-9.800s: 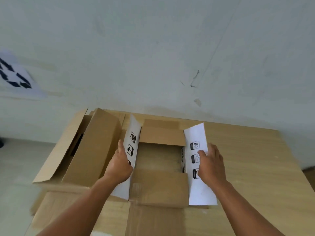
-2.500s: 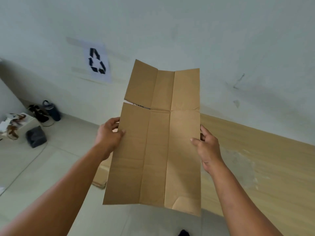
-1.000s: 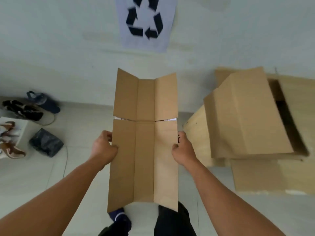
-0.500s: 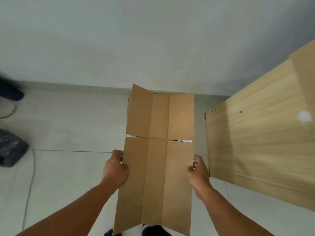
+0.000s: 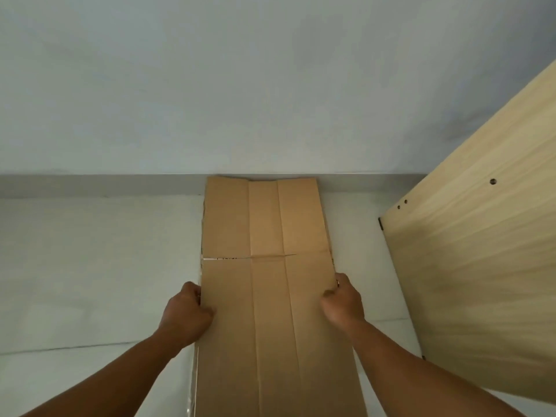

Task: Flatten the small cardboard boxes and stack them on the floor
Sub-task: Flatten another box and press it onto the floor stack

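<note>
A flattened brown cardboard box (image 5: 267, 296) lies lengthwise low over the pale floor, its far end against the grey skirting of the wall. Edges of other flat cardboard show just under its left side. My left hand (image 5: 188, 316) grips its left edge and my right hand (image 5: 343, 303) grips its right edge, both about halfway along. A slit between flaps crosses the sheet just beyond my hands. Whether the sheet rests fully on the pile below I cannot tell.
The light wooden side panel of the table (image 5: 481, 266) stands close on the right. A white wall (image 5: 240, 85) with a grey skirting board (image 5: 90, 185) closes off the far side. Pale floor tiles (image 5: 90, 266) spread to the left.
I have turned from the table and lowered the flattened box from chest height down toward the floor by the wall; both hands have kept hold of its edges.
</note>
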Tool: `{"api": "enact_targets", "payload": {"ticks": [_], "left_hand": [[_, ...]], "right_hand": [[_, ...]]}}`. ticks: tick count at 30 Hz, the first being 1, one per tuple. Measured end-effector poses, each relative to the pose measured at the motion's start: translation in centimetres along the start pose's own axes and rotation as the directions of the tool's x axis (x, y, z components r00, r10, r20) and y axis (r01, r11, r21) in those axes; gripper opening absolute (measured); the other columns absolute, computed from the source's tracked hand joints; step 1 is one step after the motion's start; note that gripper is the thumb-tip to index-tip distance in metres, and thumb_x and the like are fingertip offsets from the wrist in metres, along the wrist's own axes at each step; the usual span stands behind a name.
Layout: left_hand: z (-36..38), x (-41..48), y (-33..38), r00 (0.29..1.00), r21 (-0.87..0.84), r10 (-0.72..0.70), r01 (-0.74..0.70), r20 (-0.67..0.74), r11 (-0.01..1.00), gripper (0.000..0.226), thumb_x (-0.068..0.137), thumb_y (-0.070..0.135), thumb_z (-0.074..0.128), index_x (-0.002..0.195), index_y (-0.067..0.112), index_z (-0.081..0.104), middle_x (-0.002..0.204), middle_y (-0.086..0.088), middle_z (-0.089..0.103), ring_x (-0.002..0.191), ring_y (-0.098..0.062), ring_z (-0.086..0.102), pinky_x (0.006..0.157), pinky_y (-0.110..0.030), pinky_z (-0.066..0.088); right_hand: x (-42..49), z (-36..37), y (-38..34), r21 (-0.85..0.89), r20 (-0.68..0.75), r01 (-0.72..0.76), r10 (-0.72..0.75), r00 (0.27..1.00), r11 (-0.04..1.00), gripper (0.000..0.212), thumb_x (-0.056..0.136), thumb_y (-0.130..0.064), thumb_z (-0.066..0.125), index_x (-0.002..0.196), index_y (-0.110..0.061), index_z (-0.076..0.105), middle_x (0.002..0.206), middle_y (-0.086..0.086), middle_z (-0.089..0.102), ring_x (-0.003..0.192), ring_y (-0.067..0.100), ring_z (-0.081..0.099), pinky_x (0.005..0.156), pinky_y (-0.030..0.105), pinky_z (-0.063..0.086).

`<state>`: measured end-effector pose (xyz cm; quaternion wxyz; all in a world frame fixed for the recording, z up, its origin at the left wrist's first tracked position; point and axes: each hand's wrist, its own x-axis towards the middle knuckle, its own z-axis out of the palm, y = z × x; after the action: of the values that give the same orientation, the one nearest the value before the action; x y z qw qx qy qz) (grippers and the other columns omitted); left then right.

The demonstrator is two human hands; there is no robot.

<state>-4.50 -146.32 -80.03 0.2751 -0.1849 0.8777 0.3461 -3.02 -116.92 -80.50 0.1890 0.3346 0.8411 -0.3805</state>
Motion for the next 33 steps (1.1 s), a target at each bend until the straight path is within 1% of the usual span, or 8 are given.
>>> {"api": "enact_targets", "payload": {"ticks": [4, 8, 14, 17, 21, 24, 28, 33], "left_hand": [[-0.1, 2.7, -0.5, 0.999, 0.104, -0.009, 0.004, 0.046, 0.995, 0.031, 0.074, 0.015, 0.071, 0.100, 0.010, 0.054, 0.103, -0.004, 0.050, 0.083, -0.017, 0.055, 0.062, -0.027, 0.045], [0.3, 2.9, -0.2, 0.995, 0.117, -0.023, 0.011, 0.100, 0.993, 0.032, 0.077, 0.009, 0.062, 0.105, 0.005, 0.045, 0.101, -0.008, 0.053, 0.086, -0.021, 0.056, 0.058, -0.027, 0.042], [0.5, 2.5, -0.8, 0.995, 0.198, 0.059, -0.075, 0.082, 0.977, 0.036, 0.080, 0.011, 0.064, 0.110, 0.007, 0.045, 0.107, -0.008, 0.054, 0.091, -0.021, 0.056, 0.068, -0.031, 0.046], [0.4, 2.9, -0.8, 0.989, 0.188, 0.115, -0.131, 0.092, 0.973, 0.069, 0.075, 0.010, 0.068, 0.135, 0.009, 0.034, 0.119, -0.010, 0.054, 0.100, -0.024, 0.056, 0.079, -0.036, 0.052], [0.3, 2.5, 0.3, 0.966, 0.183, 0.224, -0.245, 0.129, 0.952, 0.100, 0.076, 0.007, 0.064, 0.154, 0.021, 0.004, 0.111, -0.008, 0.059, 0.090, -0.022, 0.059, 0.070, -0.032, 0.049], [1.0, 2.5, 0.8, 0.959, 0.259, 0.214, -0.259, 0.188, 0.930, 0.106, 0.084, 0.023, 0.070, 0.156, 0.021, -0.008, 0.120, -0.013, 0.058, 0.096, -0.023, 0.058, 0.077, -0.031, 0.047], [1.4, 3.0, 0.8, 0.956, 0.287, 0.190, -0.250, 0.222, 0.925, 0.111, 0.077, 0.046, 0.077, 0.155, 0.028, 0.000, 0.137, -0.019, 0.047, 0.118, -0.034, 0.056, 0.096, -0.039, 0.050], [1.8, 2.8, 1.4, 0.960, 0.362, 0.117, -0.207, 0.255, 0.909, 0.120, 0.072, 0.053, 0.081, 0.156, 0.027, 0.000, 0.149, -0.022, 0.027, 0.129, -0.038, 0.047, 0.103, -0.040, 0.045]], "right_hand": [[2.0, 0.0, 0.4, -0.362, 0.000, 0.098, -0.106, 0.994, 0.927, 0.041, 0.086, -0.022, 0.055, 0.125, -0.008, 0.050, 0.119, 0.009, 0.048, 0.111, 0.028, 0.053, 0.089, 0.037, 0.050], [2.3, -0.6, -0.7, -0.306, 0.038, 0.096, -0.088, 0.995, 0.947, 0.050, 0.092, -0.026, 0.057, 0.138, -0.012, 0.042, 0.127, 0.010, 0.042, 0.104, 0.027, 0.056, 0.086, 0.032, 0.049], [2.1, -1.2, -0.1, -0.286, 0.120, 0.136, -0.106, 0.987, 0.948, 0.076, 0.088, -0.042, 0.069, 0.150, -0.015, 0.035, 0.139, 0.009, 0.041, 0.123, 0.027, 0.053, 0.100, 0.034, 0.047], [2.3, -1.7, 0.1, -0.323, 0.154, 0.167, -0.122, 0.981, 0.932, 0.082, 0.084, -0.044, 0.073, 0.150, -0.014, 0.035, 0.139, 0.009, 0.042, 0.125, 0.026, 0.051, 0.101, 0.033, 0.046], [2.0, -1.7, 0.2, -0.403, 0.162, 0.215, -0.162, 0.973, 0.890, 0.091, 0.081, -0.045, 0.076, 0.153, -0.017, 0.028, 0.137, 0.009, 0.044, 0.124, 0.028, 0.052, 0.102, 0.037, 0.047], [1.8, -1.7, 0.3, -0.452, 0.192, 0.251, -0.182, 0.964, 0.856, 0.103, 0.080, -0.046, 0.076, 0.157, -0.019, 0.014, 0.141, 0.011, 0.041, 0.125, 0.030, 0.052, 0.100, 0.038, 0.048], [1.6, -2.1, 0.4, -0.467, 0.256, 0.288, -0.184, 0.949, 0.836, 0.109, 0.077, -0.047, 0.079, 0.157, -0.024, 0.009, 0.145, 0.009, 0.035, 0.129, 0.029, 0.048, 0.102, 0.036, 0.046], [1.0, -2.6, 0.4, -0.519, 0.352, 0.346, -0.173, 0.920, 0.782, 0.120, 0.071, -0.046, 0.085, 0.157, -0.021, 0.006, 0.152, 0.012, 0.023, 0.136, 0.030, 0.039, 0.109, 0.036, 0.041]]}}
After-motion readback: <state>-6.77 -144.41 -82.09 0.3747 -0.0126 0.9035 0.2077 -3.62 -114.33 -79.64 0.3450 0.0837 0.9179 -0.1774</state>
